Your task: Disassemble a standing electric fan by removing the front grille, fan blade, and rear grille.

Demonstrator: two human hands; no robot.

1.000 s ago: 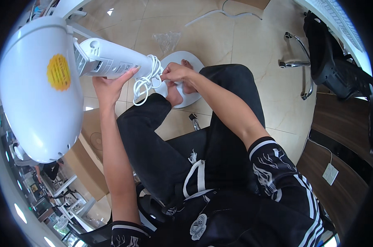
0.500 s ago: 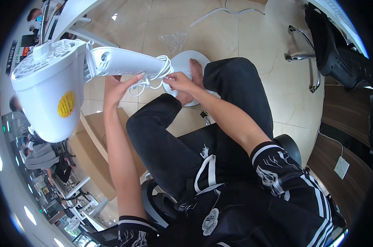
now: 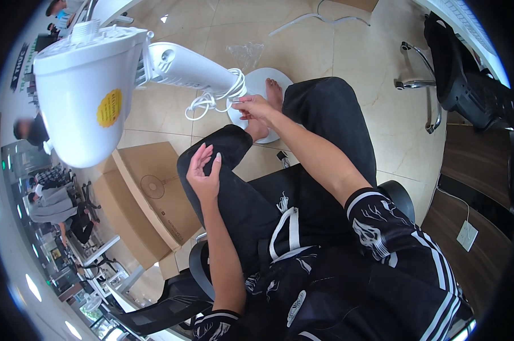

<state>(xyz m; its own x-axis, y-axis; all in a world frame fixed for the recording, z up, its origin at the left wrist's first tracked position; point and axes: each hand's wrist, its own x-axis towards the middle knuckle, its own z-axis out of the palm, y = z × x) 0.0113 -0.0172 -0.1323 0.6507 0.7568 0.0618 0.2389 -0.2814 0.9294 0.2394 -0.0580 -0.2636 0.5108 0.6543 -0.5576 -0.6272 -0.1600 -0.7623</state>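
Observation:
A white electric fan body stands before me without blades. Its rounded motor housing (image 3: 86, 96) carries a yellow sticker and a threaded stub on top. From the housing a white neck (image 3: 191, 68) runs down toward the round white base (image 3: 266, 74), on which my bare feet rest. Loops of white power cord (image 3: 203, 104) are wound around the lower neck and hang off it. My right hand (image 3: 256, 108) pinches the cord beside these loops. Free of the fan, my left hand (image 3: 205, 175) hovers over my left knee, palm up with fingers apart and slightly curled.
An opened cardboard box (image 3: 149, 190) lies on the left floor. Clear plastic film (image 3: 247, 55) and a pale strip (image 3: 302, 19) are on the tiles ahead. A black office chair (image 3: 467, 74) stands at right. People sit in the left background.
My left hand has let go of the fan's neck and drawn back toward my knee. My right hand stays at the cord. The fan head appears slightly higher and further right.

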